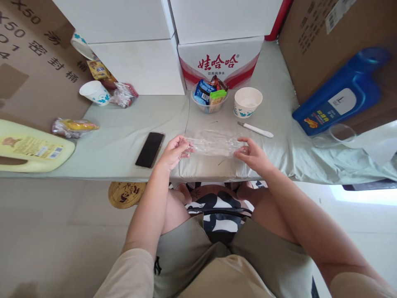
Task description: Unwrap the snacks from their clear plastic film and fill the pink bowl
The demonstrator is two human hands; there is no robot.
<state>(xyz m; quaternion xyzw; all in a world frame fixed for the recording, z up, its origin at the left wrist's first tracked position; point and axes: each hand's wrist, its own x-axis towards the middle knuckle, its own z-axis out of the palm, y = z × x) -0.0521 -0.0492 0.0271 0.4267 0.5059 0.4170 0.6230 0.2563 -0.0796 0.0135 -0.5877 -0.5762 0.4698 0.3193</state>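
Note:
A clear plastic bag [214, 144] lies stretched flat on the grey-green table [124, 136] in front of me. My left hand [173, 152] pinches its left end with curled fingers. At the bag's right end, my right hand [252, 154] grips the plastic in the same way. Both hands rest near the table's front edge, above my knees.
Behind the bag stand a clear bowl of snack packets [209, 97], a paper cup [247, 101] and a white pen-like tool [255, 130]. A black phone [150, 149] lies left. A yellow jug [29, 147], blue jug [341, 93], glass cup [342, 133] and cardboard boxes [220, 62] ring the table.

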